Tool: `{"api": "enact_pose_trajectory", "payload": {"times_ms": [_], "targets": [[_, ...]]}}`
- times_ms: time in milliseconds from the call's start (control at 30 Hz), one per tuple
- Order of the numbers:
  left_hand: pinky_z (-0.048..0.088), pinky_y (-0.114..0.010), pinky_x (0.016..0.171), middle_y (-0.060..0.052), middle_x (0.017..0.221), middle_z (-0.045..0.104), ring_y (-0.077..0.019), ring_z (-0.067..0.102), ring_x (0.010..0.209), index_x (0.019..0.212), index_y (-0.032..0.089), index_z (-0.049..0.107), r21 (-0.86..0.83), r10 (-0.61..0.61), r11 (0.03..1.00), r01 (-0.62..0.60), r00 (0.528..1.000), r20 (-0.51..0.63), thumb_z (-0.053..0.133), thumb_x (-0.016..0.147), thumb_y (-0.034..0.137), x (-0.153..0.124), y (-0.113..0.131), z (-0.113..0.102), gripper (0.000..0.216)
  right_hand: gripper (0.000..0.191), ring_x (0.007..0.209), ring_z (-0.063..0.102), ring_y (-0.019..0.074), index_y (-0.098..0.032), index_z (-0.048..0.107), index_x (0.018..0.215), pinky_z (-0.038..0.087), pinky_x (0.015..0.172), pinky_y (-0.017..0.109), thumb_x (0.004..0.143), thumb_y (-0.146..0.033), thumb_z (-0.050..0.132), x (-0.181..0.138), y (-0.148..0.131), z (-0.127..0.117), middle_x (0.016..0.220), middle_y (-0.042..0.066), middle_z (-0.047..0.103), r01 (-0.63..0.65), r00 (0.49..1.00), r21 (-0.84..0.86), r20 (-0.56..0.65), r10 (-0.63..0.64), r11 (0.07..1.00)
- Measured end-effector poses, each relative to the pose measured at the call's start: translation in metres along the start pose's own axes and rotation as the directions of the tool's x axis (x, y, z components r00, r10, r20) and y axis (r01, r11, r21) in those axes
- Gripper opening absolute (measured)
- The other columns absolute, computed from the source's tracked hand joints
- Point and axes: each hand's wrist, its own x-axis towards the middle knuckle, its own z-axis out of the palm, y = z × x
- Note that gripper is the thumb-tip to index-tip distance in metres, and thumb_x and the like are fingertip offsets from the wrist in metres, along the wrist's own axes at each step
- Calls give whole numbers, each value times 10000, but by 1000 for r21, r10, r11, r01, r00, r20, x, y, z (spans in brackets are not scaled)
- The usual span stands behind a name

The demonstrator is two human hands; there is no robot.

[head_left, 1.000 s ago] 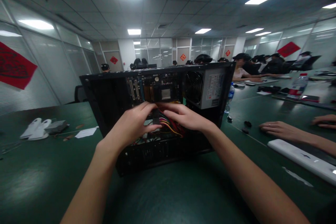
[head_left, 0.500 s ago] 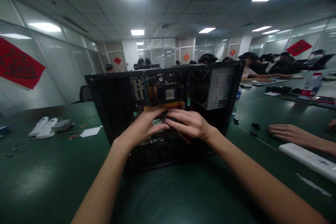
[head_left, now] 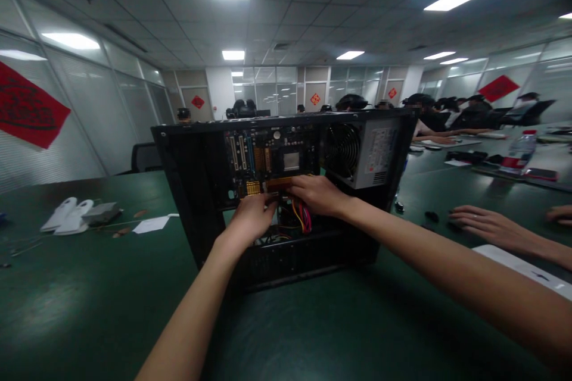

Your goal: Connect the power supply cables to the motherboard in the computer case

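Observation:
An open black computer case [head_left: 268, 262] stands on the table before me. Inside it are the motherboard [head_left: 306, 137], with a square silver processor [head_left: 291, 161], and a grey power supply [head_left: 378, 152] with a black fan [head_left: 343, 147]. My left hand [head_left: 251, 218] is closed near the motherboard's lower edge, fingertips bent inward; what they grip is hidden. Opposite it, my right hand [head_left: 320, 194] has its fingers pressed together just below the orange memory slots [head_left: 281, 182]. Red, yellow and purple power cables [head_left: 304, 217] hang under the right fingers; whether they are held cannot be seen.
On the green table [head_left: 111, 292], a grey box [head_left: 102, 213], white objects [head_left: 71, 215] and paper [head_left: 151, 224] lie left. A co-worker's hand [head_left: 480, 223] rests at right beside a white device [head_left: 527, 271]. A water bottle [head_left: 521, 152] stands farther back.
My hands have moved apart from their near-touching position. The left has drawn down and its fingers have closed; the right has moved up slightly. More of the coloured cables shows between them.

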Motion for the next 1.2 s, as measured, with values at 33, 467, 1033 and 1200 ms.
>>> {"api": "enact_pose_trajectory", "payload": {"times_ms": [33, 467, 1033, 1200], "targets": [[534, -394, 799, -135, 973, 770, -296, 720, 932, 953, 177, 756, 8, -11, 1000, 10, 998, 56, 490, 932, 280, -1, -2, 3, 286, 226, 938, 589, 225, -105, 678, 1042, 437, 727, 318, 941, -177, 489, 0, -1, 5, 1068, 147, 650, -17, 999, 7, 44, 17, 1000], [466, -300, 726, -108, 962, 769, -240, 709, 891, 903, 201, 760, 70, -109, 993, 96, 968, 225, 438, 948, 340, 1, -1, 30, 354, 178, 981, 548, 234, -98, 657, 998, 412, 727, 304, 867, -155, 552, 2, -6, 29, 1050, 137, 609, -53, 983, 17, 175, 49, 998], [516, -360, 824, -141, 1011, 754, -299, 699, 997, 935, 213, 763, 253, -295, 932, 258, 947, 123, 467, 931, 393, 15, 16, 32, 346, 202, 1040, 582, 261, -114, 643, 1071, 455, 738, 308, 894, -198, 594, 5, -9, 28, 1088, 134, 605, -140, 973, 1, 183, 138, 990], [516, -357, 810, -152, 1002, 751, -297, 700, 979, 922, 205, 765, 284, -289, 925, 253, 953, 91, 454, 945, 404, 14, 16, 32, 370, 128, 1009, 585, 241, -98, 648, 968, 467, 846, 326, 883, -194, 645, -2, -3, 32, 1024, 133, 613, -125, 981, 72, 160, 112, 990]]}}
